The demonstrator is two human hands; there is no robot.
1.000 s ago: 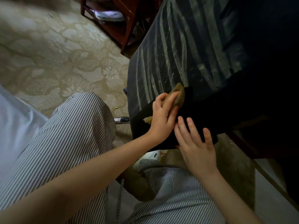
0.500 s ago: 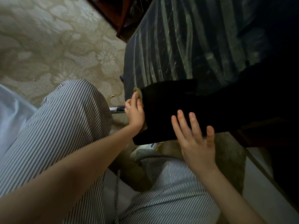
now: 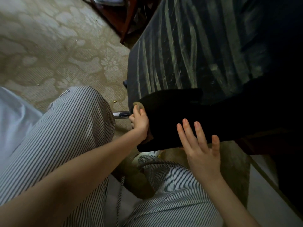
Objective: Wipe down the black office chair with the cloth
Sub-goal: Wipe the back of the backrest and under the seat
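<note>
Through the head camera I looked down on the black office chair [image 3: 213, 63], which filled the upper right of the view. Its far part was streaked with pale dust, while the band nearest the person was plain black. The chair's left edge ran down toward the person's knees, and its near edge hung just above the striped trousers [image 3: 65, 131]. Left of the chair lay a broad stretch of patterned carpet [image 3: 57, 46], open up to a red-brown wooden furniture leg [image 3: 125, 18] at the top, which stood just beside the chair's far corner. Below the left edge a short chrome bar [image 3: 120, 114] showed (I could not tell what it belonged to). At lower right, past the near edge, ran a pale strip of floor [image 3: 270, 202].

The left hand [image 3: 139, 122] was at the chair's left edge, its fingers curled round the cloth [image 3: 138, 105] and holding it against the side of the chair. The olive-tan cloth showed as a bunched bit above the fingertips and another bit under the heel of the hand; the rest was hidden. The right hand [image 3: 201, 149] lay on the black band close to its near edge, fingers straight and slightly spread, holding nothing. Its fingertips touched the surface and its palm hung off the edge over the trousers. The two hands were apart, with bare black surface between them.
</note>
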